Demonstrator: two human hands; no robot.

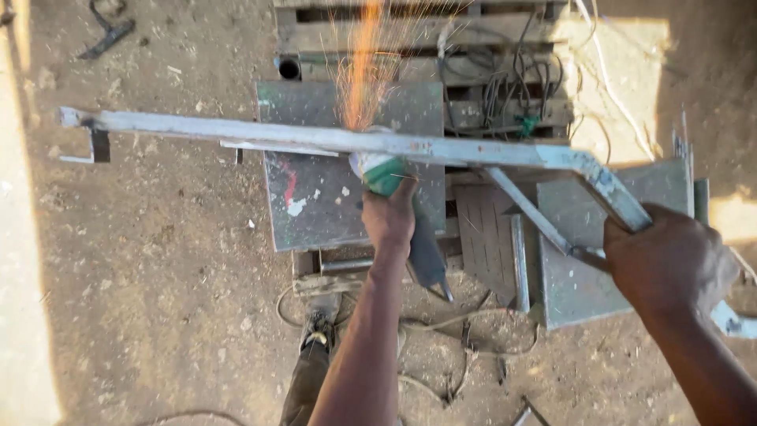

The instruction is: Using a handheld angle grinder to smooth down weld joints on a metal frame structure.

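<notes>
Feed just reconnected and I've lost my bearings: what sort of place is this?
Likely an outdoor metalworking yard. The left hand runs an angle grinder throwing sparks off a painted steel frame, over bare dirt ground strewn with cables.

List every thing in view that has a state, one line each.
Grinder: running, throwing sparks against the bar.
Metal bar: lying across the metal plate, bent at its right end.
Left hand: grip closed on the grinder.
Right hand: grip closed on the bar's bent end.
Metal plate: flat, paint-stained.
</notes>
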